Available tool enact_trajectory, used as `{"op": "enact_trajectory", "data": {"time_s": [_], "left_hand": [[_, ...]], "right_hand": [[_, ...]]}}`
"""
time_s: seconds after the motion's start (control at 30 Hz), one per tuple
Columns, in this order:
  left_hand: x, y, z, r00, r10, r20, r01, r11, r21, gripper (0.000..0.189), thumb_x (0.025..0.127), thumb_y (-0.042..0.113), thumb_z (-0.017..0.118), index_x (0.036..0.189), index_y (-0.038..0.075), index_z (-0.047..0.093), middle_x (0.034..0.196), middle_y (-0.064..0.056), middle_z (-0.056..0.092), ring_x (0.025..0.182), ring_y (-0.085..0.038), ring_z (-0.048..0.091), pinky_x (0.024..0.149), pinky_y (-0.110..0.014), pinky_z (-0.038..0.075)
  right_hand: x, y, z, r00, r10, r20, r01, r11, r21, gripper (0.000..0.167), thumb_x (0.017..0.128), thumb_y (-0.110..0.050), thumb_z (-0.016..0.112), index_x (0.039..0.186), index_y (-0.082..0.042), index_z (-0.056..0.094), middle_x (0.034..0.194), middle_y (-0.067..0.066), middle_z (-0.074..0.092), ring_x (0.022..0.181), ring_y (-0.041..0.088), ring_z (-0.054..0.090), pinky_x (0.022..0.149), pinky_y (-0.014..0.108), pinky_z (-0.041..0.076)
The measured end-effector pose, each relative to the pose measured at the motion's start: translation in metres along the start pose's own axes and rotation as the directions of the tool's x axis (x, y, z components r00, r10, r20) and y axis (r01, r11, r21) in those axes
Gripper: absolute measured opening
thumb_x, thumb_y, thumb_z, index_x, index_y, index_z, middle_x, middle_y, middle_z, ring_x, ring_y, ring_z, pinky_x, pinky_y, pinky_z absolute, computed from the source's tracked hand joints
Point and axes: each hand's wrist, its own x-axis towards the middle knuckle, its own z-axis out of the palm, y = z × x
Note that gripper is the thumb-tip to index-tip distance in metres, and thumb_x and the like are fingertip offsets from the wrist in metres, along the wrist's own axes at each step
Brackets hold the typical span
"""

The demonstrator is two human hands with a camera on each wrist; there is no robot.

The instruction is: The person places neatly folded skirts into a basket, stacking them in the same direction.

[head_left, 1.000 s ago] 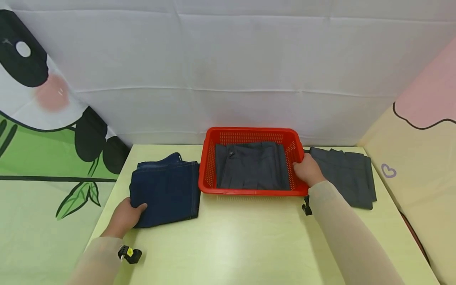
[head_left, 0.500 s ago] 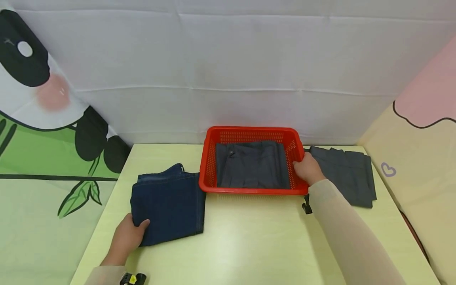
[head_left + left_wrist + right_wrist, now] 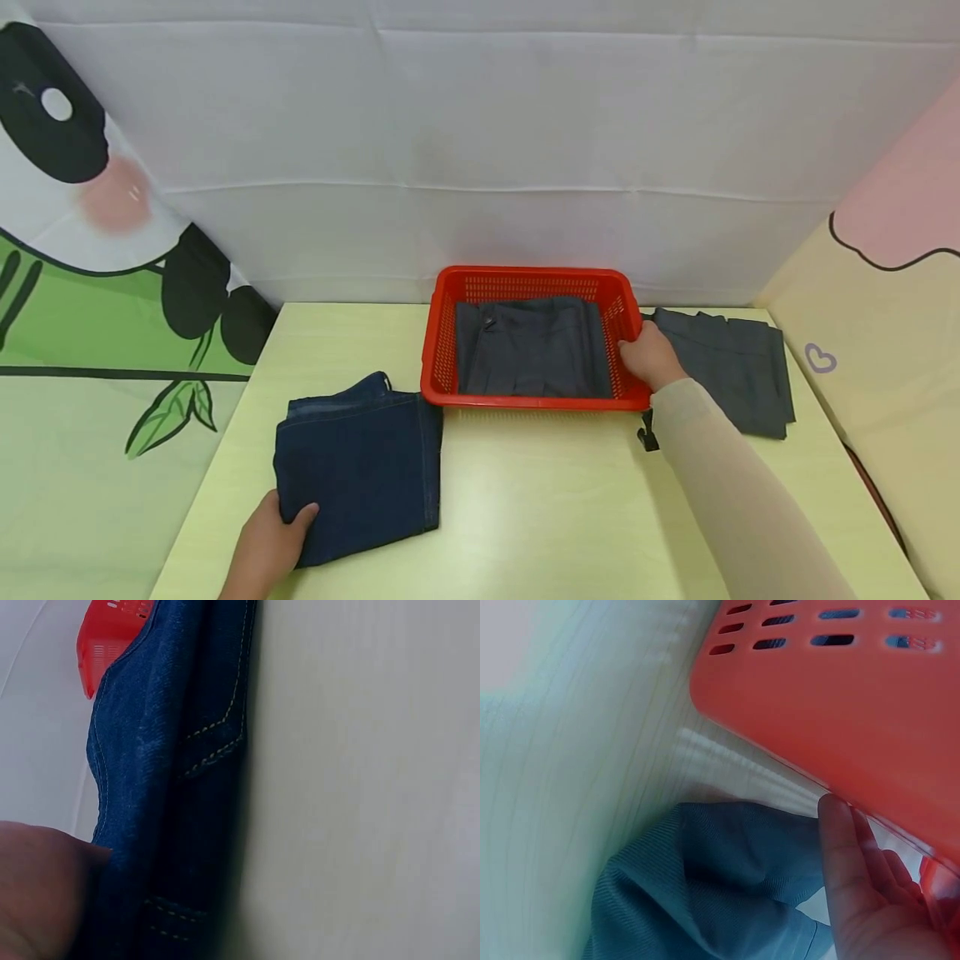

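Observation:
Folded dark blue jeans (image 3: 356,475) lie at the front left, gripped at their left edge by my left hand (image 3: 268,537), thumb on top. In the left wrist view the jeans (image 3: 142,750) show yellow stitching, and part of the hand (image 3: 37,889) is at the lower left. My right hand (image 3: 651,357) holds the right rim of a red plastic basket (image 3: 536,403), thumb inside. From the right wrist, its fingers (image 3: 844,859) show against the basket's outer side (image 3: 832,712). Folded dark grey trousers (image 3: 536,354) lie inside the basket.
A second folded dark grey garment (image 3: 738,375) lies right of the basket, partly behind my right hand. The pale yellow table (image 3: 525,500) meets a white cloth backdrop (image 3: 525,225) at its far edge. Printed cloth hangs at both sides.
My left hand has drawn the jeans toward the front edge, away from beside the basket and slightly right. The basket and my right hand have stayed in place.

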Motion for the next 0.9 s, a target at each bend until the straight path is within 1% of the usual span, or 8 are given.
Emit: {"op": "enact_trajectory", "data": {"time_s": [0.23, 0.4, 0.53, 0.67, 0.9], "left_hand": [[-0.013, 0.002, 0.009, 0.999, -0.036, -0.001, 0.036, 0.999, -0.007, 0.066, 0.103, 0.034, 0.063, 0.130, -0.021, 0.040, 0.123, -0.044, 0.054, 0.116, -0.060, 0.054, 0.093, -0.064, 0.048], [-0.021, 0.009, 0.019, 0.998, -0.067, -0.004, 0.067, 0.998, 0.012, 0.062, 0.102, 0.029, 0.064, 0.130, -0.021, 0.041, 0.123, -0.043, 0.055, 0.116, -0.059, 0.055, 0.094, -0.064, 0.049], [-0.026, 0.018, 0.029, 0.997, -0.076, 0.000, 0.076, 0.997, 0.016, 0.060, 0.101, 0.027, 0.066, 0.131, -0.020, 0.042, 0.123, -0.041, 0.056, 0.115, -0.057, 0.057, 0.093, -0.063, 0.049], [-0.033, 0.029, 0.041, 0.998, -0.066, 0.001, 0.066, 0.998, 0.017, 0.058, 0.100, 0.026, 0.069, 0.130, -0.018, 0.045, 0.121, -0.039, 0.059, 0.112, -0.054, 0.060, 0.091, -0.061, 0.051], [-0.043, 0.046, 0.059, 1.000, -0.018, -0.015, 0.018, 1.000, 0.026, 0.057, 0.095, 0.024, 0.075, 0.126, -0.016, 0.049, 0.111, -0.032, 0.065, 0.103, -0.049, 0.065, 0.085, -0.057, 0.055]], "right_hand": [[0.001, -0.002, -0.002, 1.000, -0.002, -0.003, 0.002, 1.000, 0.003, 0.050, 0.106, -0.018, 0.050, 0.145, 0.007, 0.033, 0.132, 0.030, 0.053, 0.111, 0.046, 0.061, 0.091, 0.060, 0.055], [0.002, -0.002, -0.002, 1.000, 0.005, 0.004, -0.005, 1.000, 0.001, 0.050, 0.106, -0.018, 0.050, 0.145, 0.007, 0.033, 0.131, 0.029, 0.054, 0.110, 0.045, 0.061, 0.092, 0.060, 0.055], [0.000, -0.002, -0.001, 1.000, 0.009, -0.001, -0.009, 1.000, 0.000, 0.050, 0.106, -0.018, 0.050, 0.146, 0.007, 0.033, 0.132, 0.030, 0.054, 0.111, 0.046, 0.061, 0.091, 0.061, 0.055], [-0.001, -0.002, 0.000, 1.000, 0.010, -0.006, -0.010, 1.000, 0.002, 0.051, 0.106, -0.018, 0.050, 0.146, 0.008, 0.032, 0.132, 0.030, 0.054, 0.111, 0.046, 0.061, 0.091, 0.061, 0.055], [-0.003, -0.003, 0.001, 1.000, 0.000, 0.003, 0.000, 1.000, 0.005, 0.051, 0.106, -0.018, 0.050, 0.146, 0.008, 0.032, 0.133, 0.031, 0.053, 0.111, 0.046, 0.061, 0.091, 0.061, 0.055]]}}
